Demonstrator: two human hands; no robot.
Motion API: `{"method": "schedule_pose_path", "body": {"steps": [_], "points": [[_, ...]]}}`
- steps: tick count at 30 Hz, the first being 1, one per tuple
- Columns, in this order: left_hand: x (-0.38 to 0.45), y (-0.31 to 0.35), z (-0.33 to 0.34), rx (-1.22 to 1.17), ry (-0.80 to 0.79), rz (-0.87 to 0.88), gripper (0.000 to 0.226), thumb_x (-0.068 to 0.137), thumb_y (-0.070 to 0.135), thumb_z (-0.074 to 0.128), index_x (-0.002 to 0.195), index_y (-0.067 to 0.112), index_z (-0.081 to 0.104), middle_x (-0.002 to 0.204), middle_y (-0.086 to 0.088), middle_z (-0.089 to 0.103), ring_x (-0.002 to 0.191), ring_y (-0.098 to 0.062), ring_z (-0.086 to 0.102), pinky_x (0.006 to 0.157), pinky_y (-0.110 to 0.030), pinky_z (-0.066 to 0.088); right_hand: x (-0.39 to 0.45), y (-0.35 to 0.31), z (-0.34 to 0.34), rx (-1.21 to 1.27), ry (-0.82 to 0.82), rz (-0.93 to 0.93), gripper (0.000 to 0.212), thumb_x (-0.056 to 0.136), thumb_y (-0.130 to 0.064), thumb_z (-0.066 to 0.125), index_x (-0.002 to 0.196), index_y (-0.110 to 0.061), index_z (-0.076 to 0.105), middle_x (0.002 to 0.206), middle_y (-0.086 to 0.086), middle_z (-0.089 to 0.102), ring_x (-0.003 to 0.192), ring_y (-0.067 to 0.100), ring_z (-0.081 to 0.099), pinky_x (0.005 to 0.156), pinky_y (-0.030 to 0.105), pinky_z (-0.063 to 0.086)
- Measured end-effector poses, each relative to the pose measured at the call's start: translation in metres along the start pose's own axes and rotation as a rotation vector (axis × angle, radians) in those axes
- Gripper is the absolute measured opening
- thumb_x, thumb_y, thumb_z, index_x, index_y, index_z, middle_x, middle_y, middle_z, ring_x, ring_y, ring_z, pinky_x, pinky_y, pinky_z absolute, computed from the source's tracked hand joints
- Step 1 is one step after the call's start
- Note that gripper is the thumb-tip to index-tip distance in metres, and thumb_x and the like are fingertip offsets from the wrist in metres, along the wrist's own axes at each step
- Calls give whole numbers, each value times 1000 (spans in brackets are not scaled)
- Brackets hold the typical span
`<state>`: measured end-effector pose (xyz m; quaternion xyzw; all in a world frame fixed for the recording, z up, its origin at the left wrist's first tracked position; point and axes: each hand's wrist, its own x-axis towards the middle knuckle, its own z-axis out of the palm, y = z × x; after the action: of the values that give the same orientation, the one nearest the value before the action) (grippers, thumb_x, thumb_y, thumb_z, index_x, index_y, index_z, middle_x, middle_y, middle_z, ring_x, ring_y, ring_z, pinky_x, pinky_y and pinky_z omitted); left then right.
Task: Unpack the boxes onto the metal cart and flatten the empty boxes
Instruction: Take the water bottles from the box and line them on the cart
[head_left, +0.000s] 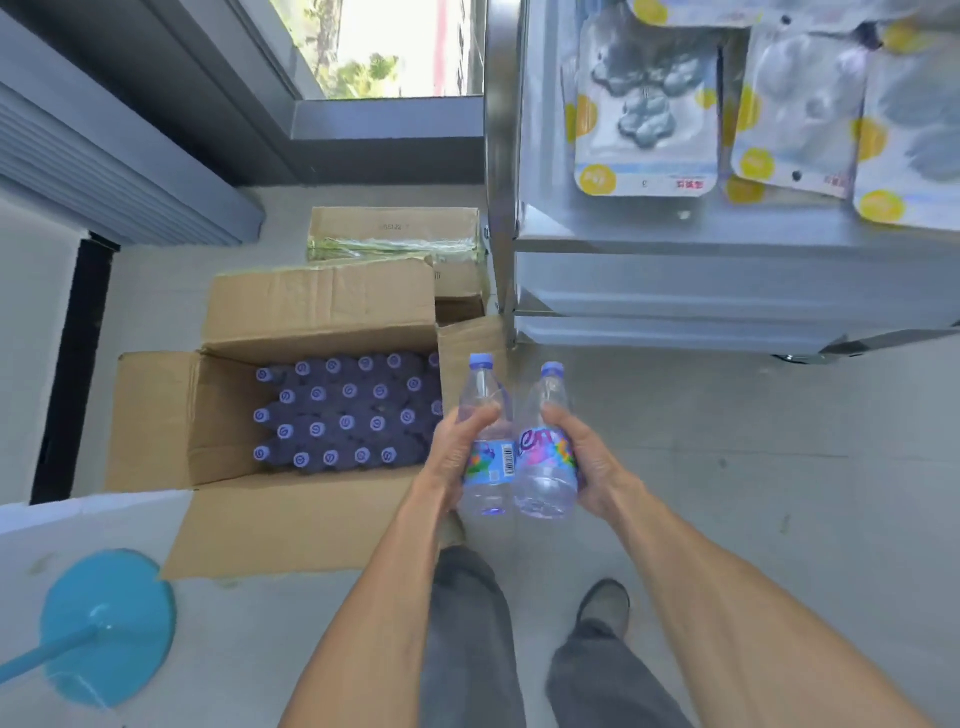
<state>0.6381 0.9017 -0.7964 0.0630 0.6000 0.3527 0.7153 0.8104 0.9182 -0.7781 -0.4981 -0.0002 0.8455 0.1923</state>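
Observation:
An open cardboard box (156, 415) stands on the floor at the left, filled with several water bottles with purple caps (332, 410). My left hand (457, 452) grips one clear water bottle (485, 467) with a colourful label. My right hand (587, 462) grips a second water bottle (545, 483) beside it. Both bottles are upright and touch each other, held above the floor to the right of the box. The metal cart (727, 291) stands at the upper right, with several packaged items (644, 104) on its top shelf.
A second, closed cardboard box (395, 234) sits behind the open one, against the cart's leg. A blue round stand base (109, 623) lies at the lower left beside a white board (78, 525). A window frame and wall run along the far side. My feet stand on the grey floor (753, 467).

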Motion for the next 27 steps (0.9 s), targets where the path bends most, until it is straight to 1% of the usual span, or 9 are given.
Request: {"method": "schedule_pose_path", "body": {"steps": [2, 4, 7, 9, 13, 16, 20, 23, 27], "points": [[10, -14, 21, -21, 91, 2, 73, 63, 35, 90, 119, -1, 61, 114, -31, 66, 104, -48, 64, 97, -62, 48, -17, -11, -26, -85, 44, -40, 54, 87, -38, 61, 125, 0, 59, 113, 24, 68, 98, 36, 68, 79, 41, 57], [22, -28, 39, -36, 82, -15, 74, 66, 43, 87, 122, 1, 62, 123, -31, 62, 110, -46, 62, 102, -62, 44, -28, -23, -50, -136, 39, -58, 36, 91, -31, 54, 115, -5, 62, 97, 18, 71, 80, 30, 69, 73, 36, 57], [26, -34, 76, 15, 59, -7, 67, 64, 45, 83, 113, 3, 66, 105, -20, 70, 90, -34, 68, 85, -45, 57, -32, -40, -77, -248, 193, -127, 51, 80, -40, 69, 113, -2, 64, 96, 20, 72, 80, 34, 70, 77, 44, 59], [33, -31, 96, 148, 52, 86, 72, 60, 44, 86, 116, 3, 64, 105, -17, 73, 90, -34, 71, 78, -44, 59, -23, -47, -89, -336, 356, -252, 70, 61, -52, 80, 110, -4, 66, 101, 20, 73, 89, 37, 71, 84, 55, 57], [62, -13, 120, 387, 52, 249, 58, 60, 36, 88, 108, 11, 66, 102, -13, 73, 95, -30, 71, 82, -43, 58, -11, -65, -94, -437, 587, -495, 59, 55, -63, 73, 90, -16, 66, 95, 11, 72, 86, 28, 70, 77, 44, 56], [79, 12, 133, 377, 30, 262, 50, 68, 32, 85, 106, 5, 67, 102, -17, 73, 91, -31, 72, 77, -42, 58, 0, -90, -85, -413, 590, -580, 53, 58, -61, 71, 85, -15, 68, 91, 13, 73, 82, 30, 70, 76, 46, 56], [91, 46, 142, 242, 23, 257, 40, 87, 22, 74, 114, -4, 62, 93, -14, 71, 74, -23, 71, 58, -28, 55, 9, -127, -72, -407, 571, -607, 55, 58, -62, 72, 86, -14, 69, 90, 13, 74, 83, 34, 71, 78, 54, 57], [99, 65, 149, 220, 68, 336, 67, 74, 34, 84, 124, 0, 57, 110, -14, 69, 93, -25, 72, 68, -31, 57, 11, -150, -64, -494, 609, -672, 42, 68, -61, 71, 81, -22, 62, 88, 4, 69, 85, 27, 68, 82, 45, 57], [114, 84, 157, 196, 67, 461, 37, 76, 16, 83, 109, 11, 66, 108, -11, 72, 101, -27, 70, 81, -38, 59, 24, -165, -61, -558, 676, -786, 36, 80, -53, 71, 84, -21, 55, 80, -5, 58, 75, 16, 57, 69, 32, 45]]}}
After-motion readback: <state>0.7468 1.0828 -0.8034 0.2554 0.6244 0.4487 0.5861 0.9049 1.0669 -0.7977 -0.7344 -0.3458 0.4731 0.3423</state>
